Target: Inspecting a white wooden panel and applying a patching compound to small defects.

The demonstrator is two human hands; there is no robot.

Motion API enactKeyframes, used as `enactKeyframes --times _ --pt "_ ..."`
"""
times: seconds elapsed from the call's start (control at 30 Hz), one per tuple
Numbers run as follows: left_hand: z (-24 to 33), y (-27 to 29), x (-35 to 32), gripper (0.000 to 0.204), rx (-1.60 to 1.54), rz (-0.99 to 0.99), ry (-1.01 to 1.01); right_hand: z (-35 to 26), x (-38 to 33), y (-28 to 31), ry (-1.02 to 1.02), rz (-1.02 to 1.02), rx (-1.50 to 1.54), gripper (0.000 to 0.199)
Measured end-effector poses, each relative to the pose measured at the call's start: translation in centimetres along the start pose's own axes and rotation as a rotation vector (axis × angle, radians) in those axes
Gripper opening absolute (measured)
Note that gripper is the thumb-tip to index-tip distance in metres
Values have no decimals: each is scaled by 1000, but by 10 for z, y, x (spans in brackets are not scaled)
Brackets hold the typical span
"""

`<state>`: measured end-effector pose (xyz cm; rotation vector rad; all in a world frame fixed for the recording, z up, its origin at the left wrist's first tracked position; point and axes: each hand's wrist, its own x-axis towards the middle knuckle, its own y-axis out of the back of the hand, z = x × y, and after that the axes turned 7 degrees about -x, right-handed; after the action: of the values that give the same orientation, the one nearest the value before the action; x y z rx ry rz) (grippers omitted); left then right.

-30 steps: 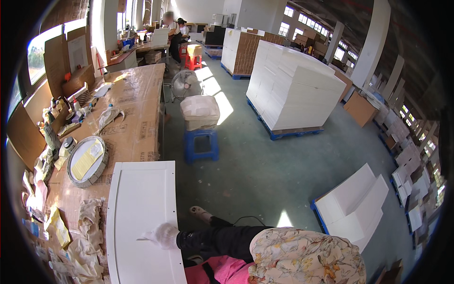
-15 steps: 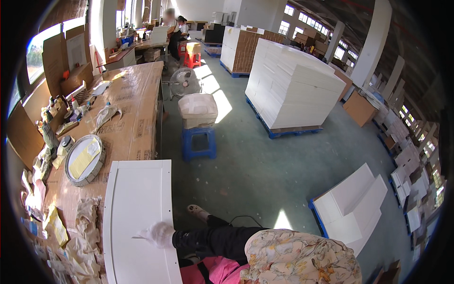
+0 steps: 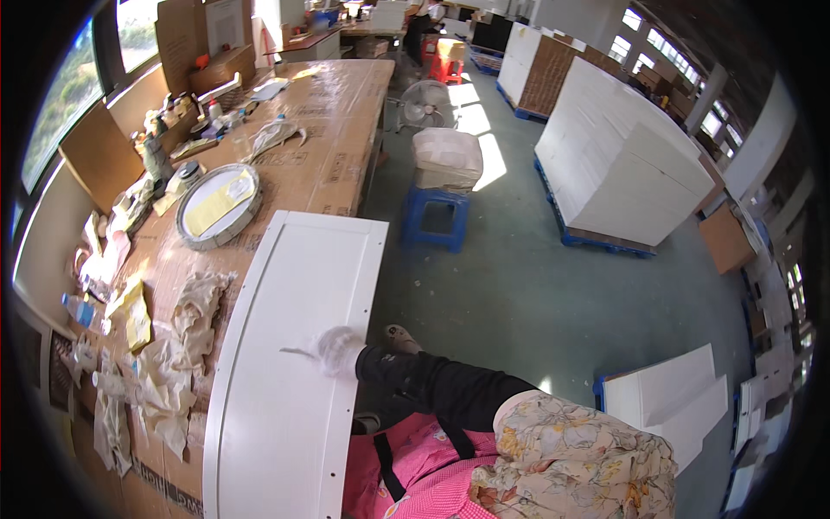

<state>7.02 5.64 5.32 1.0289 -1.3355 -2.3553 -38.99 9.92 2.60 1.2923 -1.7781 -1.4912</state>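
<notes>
White panel (image 3: 277,394) under my right hand (image 3: 339,351), left of centre in the frame.
I'm closed around a thin tool (image 3: 298,352) pointing left across the panel, whose long axis slants from upper centre to lower left; whether I touch its surface I can't tell. It's smooth, with raised borders and small dark holes along the right edge. My glove looks soft and fuzzy; the workbench (image 3: 333,143) wears shiny brown cardboard.
</notes>
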Motion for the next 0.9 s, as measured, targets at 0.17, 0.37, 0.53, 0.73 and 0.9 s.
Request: enactKeyframes --times 0.17,0.37,0.53,0.73,0.9 --pt "29 -31 -8 52 -56 534 -187 32 14 36 -133 231 -51 26" --pt "108 7 66 47 -159 528 -222 17 30 20 -132 378 94 36" --pt "149 6 114 32 -309 706 -456 -12 37 -3 13 382 181 40" --pt "110 6 39 30 -330 803 -535 12 44 -22 111 421 265 39" --pt "1 -30 -79 43 -195 1056 122 -13 28 -20 77 425 312 41"
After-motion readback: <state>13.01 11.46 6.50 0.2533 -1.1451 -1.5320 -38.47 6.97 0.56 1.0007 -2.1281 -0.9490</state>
